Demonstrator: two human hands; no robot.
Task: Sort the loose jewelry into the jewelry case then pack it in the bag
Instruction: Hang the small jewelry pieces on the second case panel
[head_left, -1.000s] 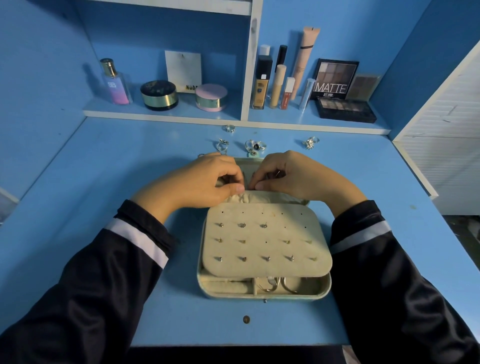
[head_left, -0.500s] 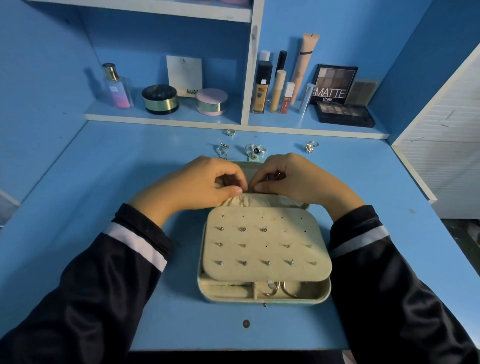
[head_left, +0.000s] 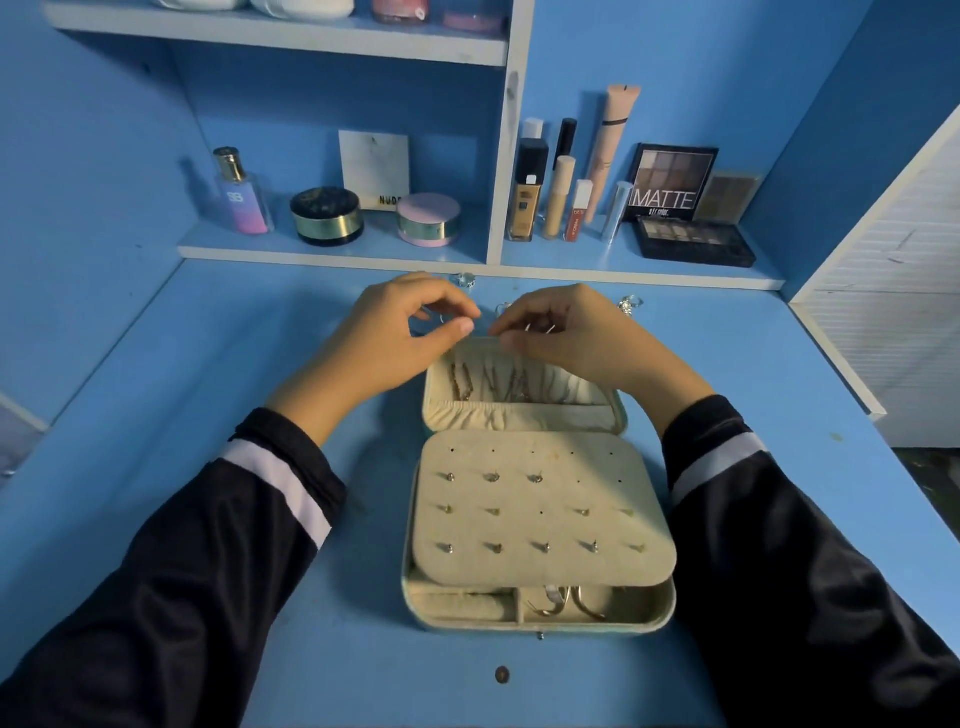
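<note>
Blue desk (head_left: 208, 415): rings (head_left: 629, 304) behind left hand (head_left: 395, 332), right hand (head_left: 571, 338) (curled, contents unclear) over jewelry case (head_left: 540, 627)

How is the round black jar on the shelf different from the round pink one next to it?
The round black-lidded jar has a dark, speckled lid, while the round pink-lidded jar has a plain pale pink lid. The black-lidded jar stands further left, and the pink-lidded jar is nearer the white divider. Both are low and round with a shiny band, and both stand upright on the blue shelf.
</note>
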